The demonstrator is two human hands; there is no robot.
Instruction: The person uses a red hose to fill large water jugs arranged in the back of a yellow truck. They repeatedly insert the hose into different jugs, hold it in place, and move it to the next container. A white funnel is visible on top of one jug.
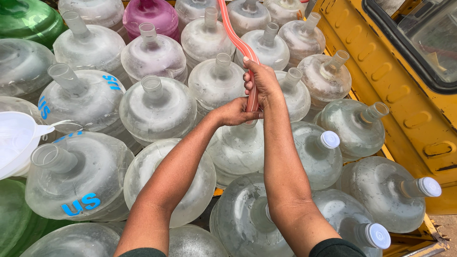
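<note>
You've got both hands on the translucent orange-pink flexible hose (239, 45), which snakes down from the top of the view between the bottle necks. Your right hand (261, 82) sits higher, fingers (249, 81) clenched round the hose. Your left hand (236, 112) is just below it, touching the right, wrapped around the hose's lower end, so the tip is hidden. Both hands hover right over the clear plastic water jug (236, 150) in the middle of the pack; its mouth is covered by your left hand. All around, more big clear jugs stand shoulder to shoulder, some open-necked, some with white caps (330, 139). A pink jug (151, 15) stands at the back, a green jug (26, 19) far left, a yellow metal vehicle panel (381, 71) on the right.
</note>
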